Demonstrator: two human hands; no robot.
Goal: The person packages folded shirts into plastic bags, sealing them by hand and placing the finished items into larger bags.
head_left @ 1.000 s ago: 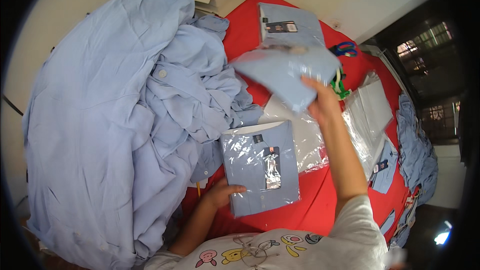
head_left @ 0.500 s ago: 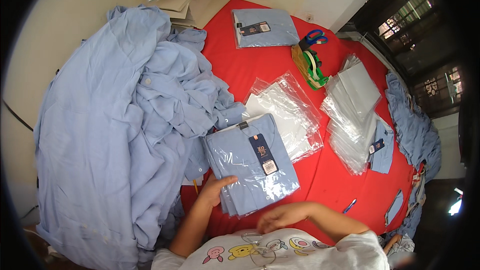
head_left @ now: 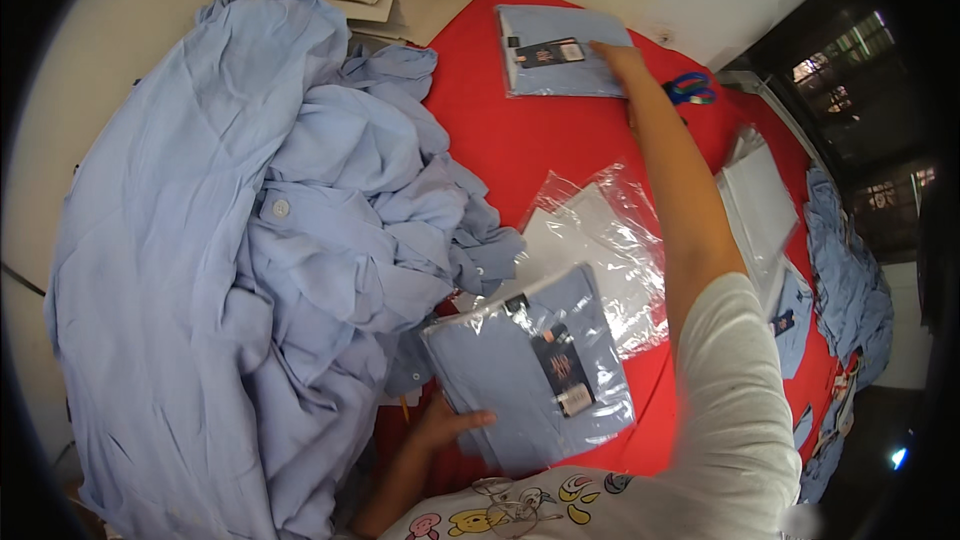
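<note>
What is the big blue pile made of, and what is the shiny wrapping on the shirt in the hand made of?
The blue pile looks like soft woven cloth, probably cotton or a blend: it is matte, crumpled into folds, and shows a button. The wrapping around the folded shirt under the left hand looks like thin clear plastic film: it is see-through, glossy, and wrinkled with bright glints.

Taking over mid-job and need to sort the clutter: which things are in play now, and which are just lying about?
In play:
left hand on near bagged shirt
right hand on far bagged shirt

Lying about:
loose shirt heap
empty clear bags
scissors
</note>
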